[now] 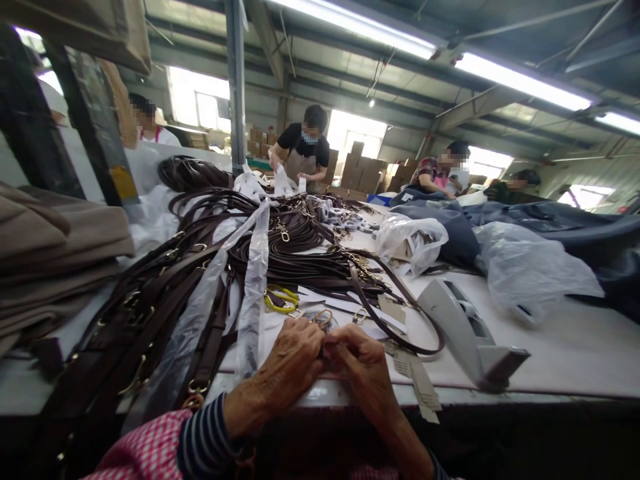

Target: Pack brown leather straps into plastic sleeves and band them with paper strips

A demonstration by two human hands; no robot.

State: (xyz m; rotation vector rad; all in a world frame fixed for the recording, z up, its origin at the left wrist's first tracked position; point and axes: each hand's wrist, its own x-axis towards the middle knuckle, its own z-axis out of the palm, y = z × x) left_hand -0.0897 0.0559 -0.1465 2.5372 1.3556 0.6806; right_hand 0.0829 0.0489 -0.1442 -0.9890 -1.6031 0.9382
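My left hand (pixel 295 360) and my right hand (pixel 363 363) meet at the near edge of the white table (pixel 550 347), fingers curled and pressed together over something small that I cannot make out. Just beyond the fingers lies a metal ring (pixel 323 317) at the end of a dark brown leather strap (pixel 380 313), which loops off to the right. Paper tags (pixel 417 380) lie beside my right hand. Yellow-handled snips (pixel 280 299) rest just past my left hand.
A heap of brown straps (pixel 165 300) with clear plastic strips covers the table's left. Folded tan fabric (pixel 50 247) is stacked far left. A grey tape dispenser (pixel 465 330), plastic bags (pixel 530 273) and dark blue material (pixel 550 220) lie right. Several people work at the back.
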